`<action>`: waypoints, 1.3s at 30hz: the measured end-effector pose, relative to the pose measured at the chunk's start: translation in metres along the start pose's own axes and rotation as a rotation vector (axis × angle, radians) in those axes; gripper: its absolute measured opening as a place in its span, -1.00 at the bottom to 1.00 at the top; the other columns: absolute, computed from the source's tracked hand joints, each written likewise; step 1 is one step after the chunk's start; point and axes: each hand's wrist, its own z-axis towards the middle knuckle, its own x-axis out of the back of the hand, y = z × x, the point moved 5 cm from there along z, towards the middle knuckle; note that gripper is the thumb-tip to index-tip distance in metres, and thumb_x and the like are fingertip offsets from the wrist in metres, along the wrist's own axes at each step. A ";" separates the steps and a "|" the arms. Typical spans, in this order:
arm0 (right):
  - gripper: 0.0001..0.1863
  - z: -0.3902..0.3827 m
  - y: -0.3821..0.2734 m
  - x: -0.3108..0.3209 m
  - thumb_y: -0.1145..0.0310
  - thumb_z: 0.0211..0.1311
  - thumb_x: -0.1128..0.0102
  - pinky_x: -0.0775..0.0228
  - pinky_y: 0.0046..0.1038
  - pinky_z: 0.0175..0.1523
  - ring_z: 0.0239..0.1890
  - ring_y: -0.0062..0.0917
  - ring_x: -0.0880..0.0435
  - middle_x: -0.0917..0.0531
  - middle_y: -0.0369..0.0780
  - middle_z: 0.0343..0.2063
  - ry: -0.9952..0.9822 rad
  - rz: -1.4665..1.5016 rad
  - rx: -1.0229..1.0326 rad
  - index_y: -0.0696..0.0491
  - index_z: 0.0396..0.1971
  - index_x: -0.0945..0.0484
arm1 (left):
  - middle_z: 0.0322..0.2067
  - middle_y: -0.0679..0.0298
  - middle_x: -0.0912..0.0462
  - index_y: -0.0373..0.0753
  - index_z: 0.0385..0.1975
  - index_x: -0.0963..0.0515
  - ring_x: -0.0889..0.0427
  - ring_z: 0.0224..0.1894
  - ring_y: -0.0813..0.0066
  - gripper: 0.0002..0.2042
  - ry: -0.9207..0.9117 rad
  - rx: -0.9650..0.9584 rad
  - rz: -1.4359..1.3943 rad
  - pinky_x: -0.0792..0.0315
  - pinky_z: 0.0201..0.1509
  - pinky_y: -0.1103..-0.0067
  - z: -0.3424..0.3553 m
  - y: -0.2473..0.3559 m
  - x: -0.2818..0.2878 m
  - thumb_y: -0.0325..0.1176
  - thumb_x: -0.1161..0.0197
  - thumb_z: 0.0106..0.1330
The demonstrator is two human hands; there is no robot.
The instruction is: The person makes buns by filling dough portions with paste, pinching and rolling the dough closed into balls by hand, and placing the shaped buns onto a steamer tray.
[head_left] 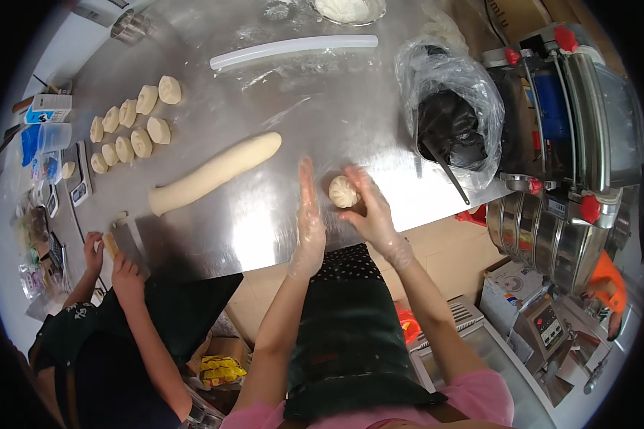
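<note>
My left hand [307, 214], in a clear plastic glove, is held flat with fingers stretched forward, just left of a pleated round bun [343, 191] on the steel table. My right hand [368, 214], gloved too, cups the bun from the right, thumb at its near side and blurred fingers along its far side. A long dough log [211, 174] lies to the left, and two rows of cut dough pieces [124, 149] sit beyond it. A bag-lined container [451, 125] of dark filling with a black handle stands to my right.
A white rolling rod [293, 50] and a bowl of flour [349, 8] are at the back of the steel table [279, 100]. A co-worker's hands [125, 268] hold a scraper [125, 243] at the lower left, near scales [79, 182]. A metal machine [587, 121] stands at the right.
</note>
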 end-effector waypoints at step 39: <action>0.11 0.002 -0.025 -0.023 -0.54 0.14 0.45 0.15 -0.30 0.47 0.45 -0.33 -0.03 -0.13 -0.12 0.40 0.221 0.701 -0.362 0.12 0.43 0.09 | 0.47 0.13 0.26 -0.20 0.45 0.28 0.24 0.50 0.18 0.14 0.136 0.008 0.103 0.27 0.52 0.29 0.003 0.002 -0.046 0.64 0.42 0.02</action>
